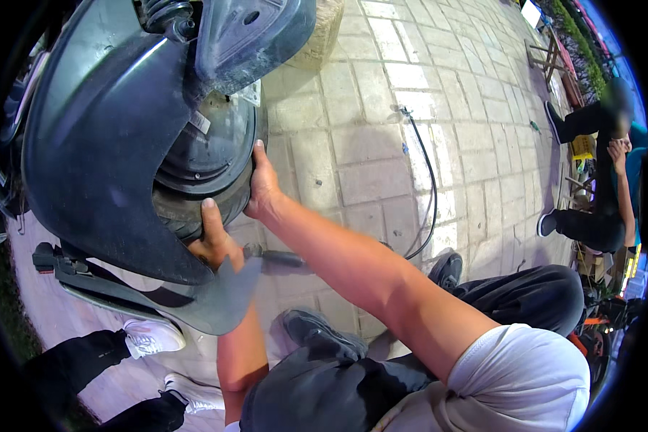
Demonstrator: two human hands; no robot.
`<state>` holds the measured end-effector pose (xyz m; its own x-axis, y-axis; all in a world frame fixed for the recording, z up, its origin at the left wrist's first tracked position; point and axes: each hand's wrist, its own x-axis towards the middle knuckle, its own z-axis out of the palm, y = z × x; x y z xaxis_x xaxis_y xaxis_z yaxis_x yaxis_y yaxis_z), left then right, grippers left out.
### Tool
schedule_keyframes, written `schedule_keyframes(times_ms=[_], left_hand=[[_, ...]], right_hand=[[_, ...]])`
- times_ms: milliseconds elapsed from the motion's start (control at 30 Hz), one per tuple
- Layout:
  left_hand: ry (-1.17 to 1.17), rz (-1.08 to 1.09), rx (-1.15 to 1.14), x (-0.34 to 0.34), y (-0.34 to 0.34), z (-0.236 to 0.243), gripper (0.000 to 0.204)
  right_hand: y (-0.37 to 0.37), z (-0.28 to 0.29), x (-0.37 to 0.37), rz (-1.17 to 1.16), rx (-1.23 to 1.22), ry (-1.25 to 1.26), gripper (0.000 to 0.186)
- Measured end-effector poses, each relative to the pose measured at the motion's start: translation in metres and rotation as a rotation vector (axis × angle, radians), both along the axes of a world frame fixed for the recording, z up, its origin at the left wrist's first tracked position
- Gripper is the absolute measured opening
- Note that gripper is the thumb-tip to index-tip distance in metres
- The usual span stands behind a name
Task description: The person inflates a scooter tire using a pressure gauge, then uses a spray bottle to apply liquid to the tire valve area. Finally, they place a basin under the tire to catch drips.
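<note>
Head view: tyre (233, 204) in the upper left of the frame, partly under a dark mudguard (108, 158), around a black hub (212, 155). Right hand (262, 189) at the tyre's right edge, left hand (214, 246) at its lower edge. Both appear clamped on the tyre, thumbs on the near side; the other fingers are mostly hidden, so their exact wrap cannot be told. Two-point hold probably serves to steady the wheel and share its weight; mudguard likely limits grip to the exposed rim. Black hose (435, 189) lies curved on the paving (371, 180), centre right, apart from both hands. White shoes (153, 337) of another person, lower left; a seated person (605, 173), far right.
</note>
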<state>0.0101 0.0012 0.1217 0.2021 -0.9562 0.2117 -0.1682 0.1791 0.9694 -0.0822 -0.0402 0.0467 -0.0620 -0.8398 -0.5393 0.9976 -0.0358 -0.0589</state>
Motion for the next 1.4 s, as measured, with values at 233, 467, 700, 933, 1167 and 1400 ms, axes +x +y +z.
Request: schedule_keyframes(times_ms=[233, 467, 700, 933, 1167, 1400], left_hand=[[0.05, -0.043, 0.039, -0.013, 0.006, 0.041, 0.054], [0.225, -0.255, 0.479, 0.007, 0.042, -0.014, 0.068], [0.066, -0.054, 0.219, -0.003, 0.011, -0.056, 0.062], [-0.173, 0.102, -0.062, 0.012, -0.001, -0.036, 0.062], [-0.133, 0.138, -0.069, -0.001, -0.002, -0.03, 0.058], [0.159, -0.193, 0.048, 0.033, 0.019, -0.051, 0.073]], right_hand=[[0.015, 0.013, 0.003, 0.06, 0.025, -0.111, 0.082], [0.097, 0.035, -0.011, 0.684, -0.199, 0.122, 0.081], [0.066, -0.013, -0.034, 0.414, 0.251, 0.158, 0.087], [0.016, 0.011, 0.003, 0.006, -0.073, -0.192, 0.09], [0.01, 0.012, -0.004, 0.008, 0.119, -0.015, 0.09], [0.052, 0.055, 0.015, 0.171, -0.018, -0.183, 0.089]])
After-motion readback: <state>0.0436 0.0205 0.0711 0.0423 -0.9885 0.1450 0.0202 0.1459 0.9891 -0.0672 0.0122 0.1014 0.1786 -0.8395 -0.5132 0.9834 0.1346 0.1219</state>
